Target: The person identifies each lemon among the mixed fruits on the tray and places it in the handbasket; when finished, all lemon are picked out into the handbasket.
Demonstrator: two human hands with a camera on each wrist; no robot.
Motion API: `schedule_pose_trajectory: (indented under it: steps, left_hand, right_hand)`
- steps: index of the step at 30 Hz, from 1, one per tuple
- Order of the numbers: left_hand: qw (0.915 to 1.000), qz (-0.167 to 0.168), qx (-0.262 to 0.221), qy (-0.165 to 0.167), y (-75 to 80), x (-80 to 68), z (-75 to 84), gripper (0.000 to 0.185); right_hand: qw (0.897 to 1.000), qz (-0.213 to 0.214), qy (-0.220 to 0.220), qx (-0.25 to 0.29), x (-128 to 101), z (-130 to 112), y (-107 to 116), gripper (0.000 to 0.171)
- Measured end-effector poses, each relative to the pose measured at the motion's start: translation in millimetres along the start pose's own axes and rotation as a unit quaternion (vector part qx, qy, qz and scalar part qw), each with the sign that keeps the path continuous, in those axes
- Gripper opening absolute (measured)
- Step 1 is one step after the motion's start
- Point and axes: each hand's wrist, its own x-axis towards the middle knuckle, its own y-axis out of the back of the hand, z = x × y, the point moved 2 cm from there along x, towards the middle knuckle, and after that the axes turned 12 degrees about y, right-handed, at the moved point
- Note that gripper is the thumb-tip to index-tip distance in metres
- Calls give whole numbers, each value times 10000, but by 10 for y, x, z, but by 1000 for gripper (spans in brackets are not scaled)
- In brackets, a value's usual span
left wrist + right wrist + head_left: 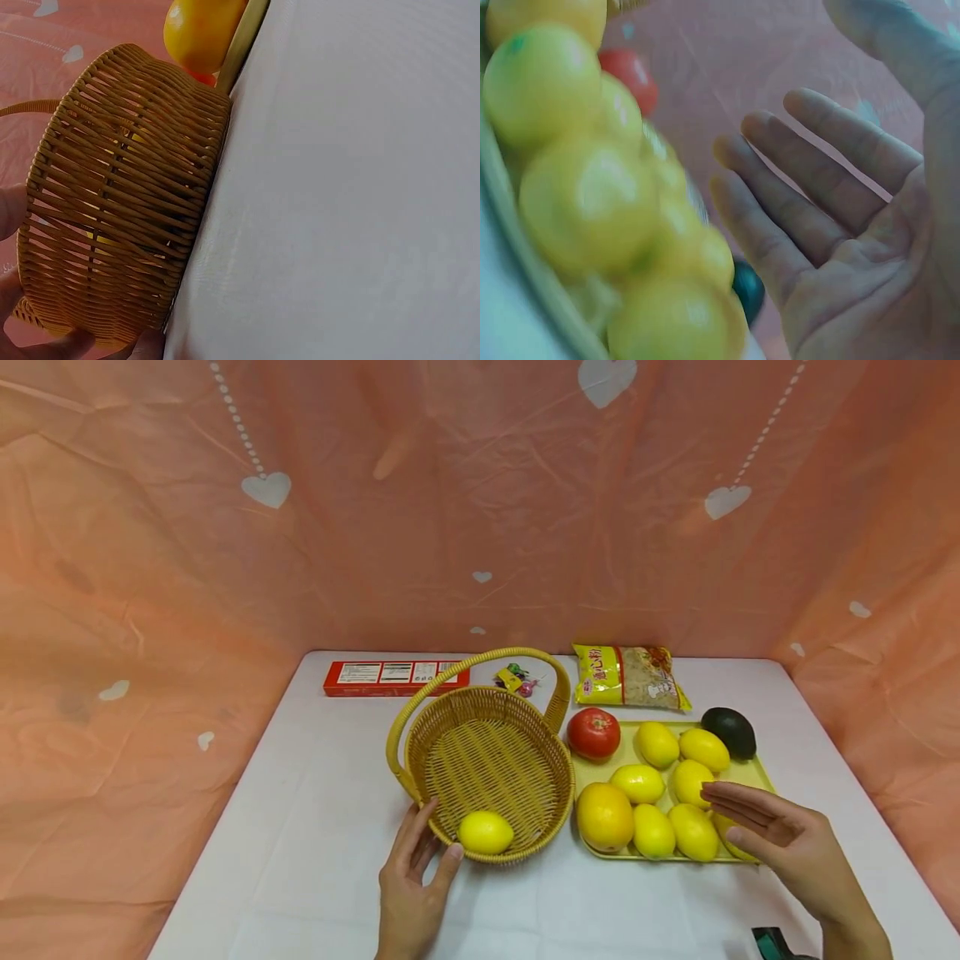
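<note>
L hand (414,889), fingers part-curled, holds basket (487,760) by near rim, ctr of frame, w/ 1 lemon (486,832) inside. R hand (797,847), fingers extended, grips nothing, nr tray (592,771) of fruit, lower rt.

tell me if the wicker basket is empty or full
Neither: one lemon lies in the wicker basket, and the rest of its bottom shows bare.

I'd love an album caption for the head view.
One lemon in a wicker basket, beside a tray laden with fruit.
</note>
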Motion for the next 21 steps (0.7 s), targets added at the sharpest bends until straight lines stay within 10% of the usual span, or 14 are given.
schedule_pose_trajectory:
  steps: [9,21]
  left_hand:
    - [10000,27,54,-64,9,11,-28,67]
    - [10000,-8,5,-17,12,11,-18,67]
  right_hand:
    - [9649,785,-1354,-2110,-411,40,305,48]
    - [9373,646,-1706,-2970,-420,293,365,62]
